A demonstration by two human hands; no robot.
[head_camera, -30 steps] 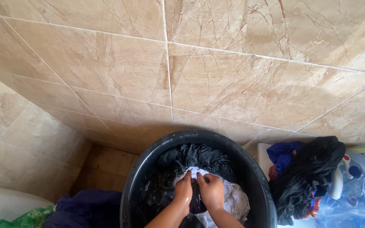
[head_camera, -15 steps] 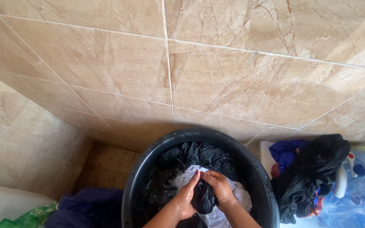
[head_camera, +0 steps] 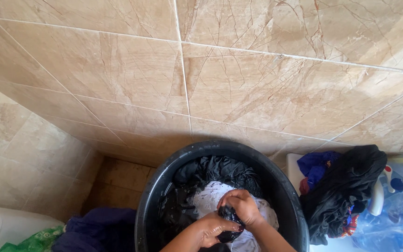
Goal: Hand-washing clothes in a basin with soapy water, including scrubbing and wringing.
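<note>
A round black wash basin (head_camera: 151, 196) sits at the bottom middle, filled with wet dark clothes (head_camera: 220, 170) and a white garment (head_camera: 208, 198). Both my hands are inside it, pressed together. My left hand (head_camera: 211, 229) grips a bunched piece of black wet cloth (head_camera: 229, 215) from below. My right hand (head_camera: 241, 205) closes over the same bunch from above, its fingers curled around it. The forearms run off the bottom edge.
A beige marble-tiled wall (head_camera: 211, 84) rises right behind the basin. To the right, a heap of black and blue clothes (head_camera: 346, 186) lies over a white container, beside clear plastic bags. Dark blue fabric (head_camera: 94, 231) and green cloth (head_camera: 33, 242) lie at the lower left.
My hands have drawn closer together and bunched the black cloth tighter between them; the right hand has shifted over the top of it. The view has tilted slightly.
</note>
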